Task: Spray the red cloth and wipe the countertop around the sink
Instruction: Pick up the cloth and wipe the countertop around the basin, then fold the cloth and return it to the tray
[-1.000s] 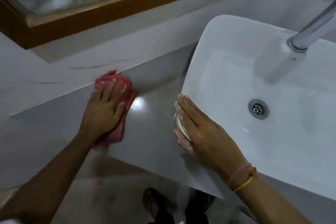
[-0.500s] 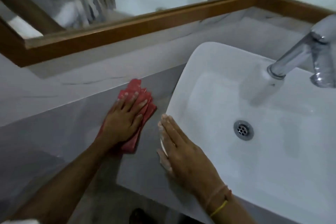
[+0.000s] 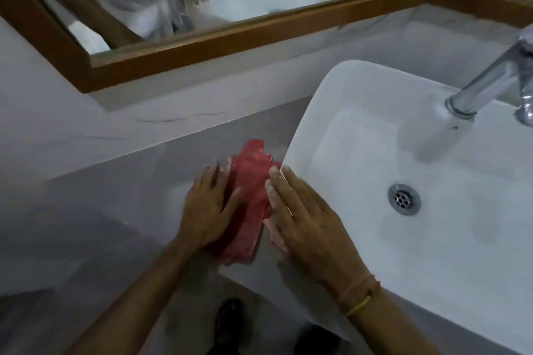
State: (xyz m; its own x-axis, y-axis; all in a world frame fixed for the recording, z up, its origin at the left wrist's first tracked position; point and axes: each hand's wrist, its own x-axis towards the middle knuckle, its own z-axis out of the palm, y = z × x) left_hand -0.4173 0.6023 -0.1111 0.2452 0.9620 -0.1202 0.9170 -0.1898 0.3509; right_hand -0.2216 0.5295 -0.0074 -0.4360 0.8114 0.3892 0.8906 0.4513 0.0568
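The red cloth lies crumpled on the grey countertop, right against the left edge of the white sink. My left hand presses flat on the cloth's left half, fingers spread and pointing away from me. My right hand rests flat over the sink's left rim, its fingertips touching the cloth's right side. It holds nothing that I can see. No spray bottle is in view.
A chrome faucet reaches over the basin from the right, above the drain. A wood-framed mirror runs along the wall behind a raised marble ledge. The counter's front edge is near my wrists; dark shoes show below.
My left hand has slid the red cloth to the right across the countertop until it meets the sink edge and my right hand. The camera has tilted up and shows more mirror.
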